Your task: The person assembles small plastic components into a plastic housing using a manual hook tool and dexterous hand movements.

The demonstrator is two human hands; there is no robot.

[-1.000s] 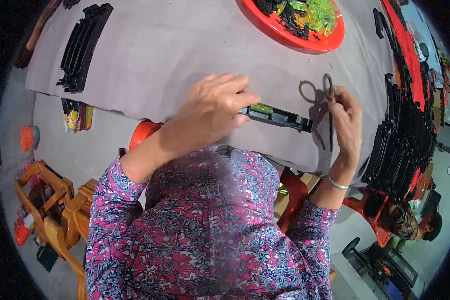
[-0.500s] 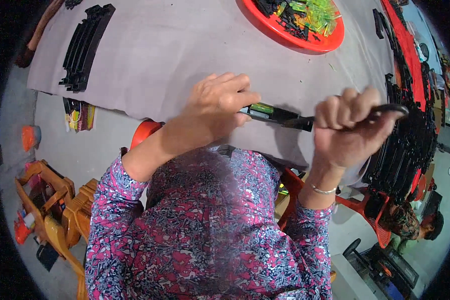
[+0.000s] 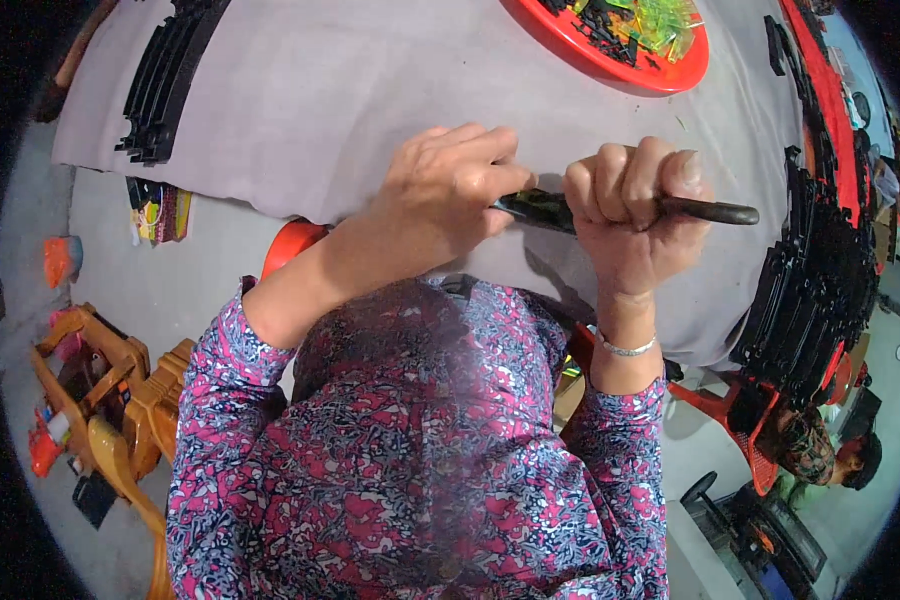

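My left hand is closed around one end of a narrow black plastic strip, which shows a yellow-green patch beside my fingers. My right hand is wrapped in a fist around a dark-handled tool, its handle sticking out to the right past my thumb. The tool's working end is hidden behind my right fingers, right at the strip's other end. Whether those fingers touch the strip I cannot tell. Both hands are raised over the near edge of the table, in front of my chest.
A red basin with yellow-green clear pieces and small black parts stands at the far side of the grey tablecloth. Black slotted strips lie at left; many more are heaped at right. Another person is at lower right.
My right hand has moved left, closer to my left hand, and its tool handle has come along. Less of the black strip shows between them. My left hand keeps its grip.
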